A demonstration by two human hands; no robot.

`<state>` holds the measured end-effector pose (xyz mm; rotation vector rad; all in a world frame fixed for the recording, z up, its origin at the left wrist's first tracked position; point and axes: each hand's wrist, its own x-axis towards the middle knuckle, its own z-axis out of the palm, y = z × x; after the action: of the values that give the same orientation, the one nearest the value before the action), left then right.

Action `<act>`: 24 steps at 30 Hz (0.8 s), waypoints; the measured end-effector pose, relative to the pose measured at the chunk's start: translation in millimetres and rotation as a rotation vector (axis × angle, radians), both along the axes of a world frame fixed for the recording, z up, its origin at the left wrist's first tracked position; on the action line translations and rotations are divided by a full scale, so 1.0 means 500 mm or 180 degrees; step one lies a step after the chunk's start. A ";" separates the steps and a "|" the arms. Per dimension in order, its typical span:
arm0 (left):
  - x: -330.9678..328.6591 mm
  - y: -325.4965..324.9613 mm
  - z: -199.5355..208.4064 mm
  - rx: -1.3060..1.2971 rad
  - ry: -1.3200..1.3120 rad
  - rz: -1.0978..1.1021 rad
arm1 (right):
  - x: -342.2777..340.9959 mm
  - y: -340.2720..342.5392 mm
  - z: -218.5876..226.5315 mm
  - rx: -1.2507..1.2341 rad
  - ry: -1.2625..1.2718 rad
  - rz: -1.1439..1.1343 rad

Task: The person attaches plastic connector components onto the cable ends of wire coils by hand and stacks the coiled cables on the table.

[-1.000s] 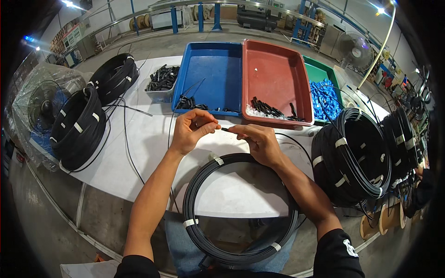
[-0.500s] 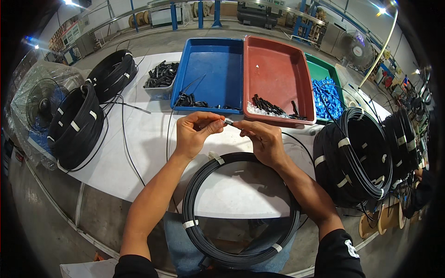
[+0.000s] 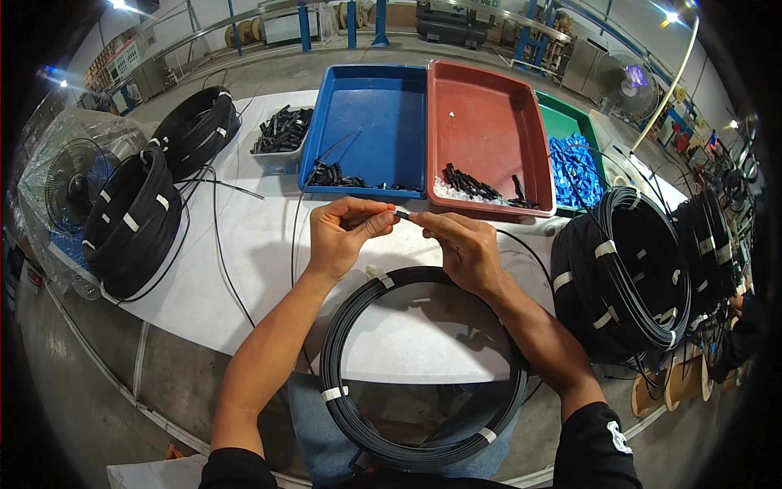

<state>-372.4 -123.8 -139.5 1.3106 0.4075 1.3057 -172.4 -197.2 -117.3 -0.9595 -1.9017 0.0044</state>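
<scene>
In front of the trays, my left hand (image 3: 346,235) and my right hand (image 3: 466,244) meet fingertip to fingertip. A small dark connector piece (image 3: 401,214) shows between them, pinched from both sides; its far ends are hidden by my fingers. From behind my right hand a black cable (image 3: 528,248) curves off to the right. Below my hands a coil of black cable (image 3: 332,342), bound with white tape, rests partly on the table edge and partly over my lap.
A blue tray (image 3: 371,73) and a red tray (image 3: 489,77) hold black parts; a green tray (image 3: 562,108) holds blue parts. One clear box (image 3: 281,163) is full of black parts. Cable coils stand left (image 3: 134,228) and right (image 3: 582,301) on the white table (image 3: 269,220).
Where a pale, shiny bit showed between my fingertips, the piece now looks dark. My hands have barely moved, and the coil lies where it was.
</scene>
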 end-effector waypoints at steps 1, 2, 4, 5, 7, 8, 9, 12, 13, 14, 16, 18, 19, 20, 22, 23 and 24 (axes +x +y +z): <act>-0.004 0.000 0.001 0.0251 0.0300 0.0045 | 0.000 -0.001 0.000 0.0003 -0.0007 -0.0011; -0.007 -0.001 0.002 0.0502 0.0601 0.0091 | 0.000 -0.003 0.003 0.0000 -0.0006 -0.0014; -0.007 -0.005 0.006 0.0579 0.0583 0.0116 | -0.001 -0.009 0.013 -0.0019 -0.0104 0.0007; -0.008 -0.007 0.008 0.0659 0.0564 0.0144 | -0.001 -0.010 0.015 -0.0022 -0.0100 0.0003; -0.013 -0.011 0.012 0.0698 0.0611 0.0159 | -0.002 -0.010 0.018 0.0126 -0.0157 -0.0015; -0.015 -0.012 0.014 0.0739 0.0654 0.0180 | -0.002 -0.011 0.019 0.0128 -0.0149 -0.0016; -0.016 -0.012 0.015 0.0741 0.0662 0.0178 | -0.002 -0.011 0.020 0.0042 -0.0116 0.0045; -0.016 -0.011 0.016 0.0789 0.0532 0.0166 | 0.000 -0.011 0.019 -0.0073 -0.0081 0.0079; -0.015 -0.011 0.018 0.0746 0.0529 0.0161 | 0.001 -0.011 0.017 -0.0110 -0.0082 0.0055; -0.015 -0.011 0.018 0.0704 0.0526 0.0156 | 0.001 -0.012 0.017 -0.0108 -0.0079 0.0056; -0.016 -0.010 0.014 0.0747 0.0537 0.0133 | -0.001 -0.013 0.017 -0.0071 -0.0043 0.0088; -0.018 -0.012 0.015 0.0790 0.0550 0.0115 | -0.003 -0.014 0.020 -0.0081 -0.0041 0.0107; -0.018 -0.013 0.016 0.0789 0.0574 0.0110 | -0.002 -0.015 0.020 -0.0100 -0.0043 0.0110; -0.017 -0.014 0.016 0.0787 0.0600 0.0107 | -0.002 -0.015 0.021 -0.0102 -0.0045 0.0108; -0.016 -0.013 0.013 0.0723 0.0533 0.0070 | -0.002 -0.015 0.021 -0.0130 -0.0053 0.0109; -0.017 -0.013 0.013 0.0661 0.0468 0.0034 | -0.001 -0.014 0.019 -0.0131 -0.0055 0.0112; -0.018 -0.013 0.014 0.0658 0.0466 0.0037 | -0.001 -0.011 0.014 -0.0121 -0.0057 0.0127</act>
<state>-381.2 -130.5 -132.3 1.5856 0.3894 1.2918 -172.8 -202.7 -110.1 -0.9499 -1.9431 0.0558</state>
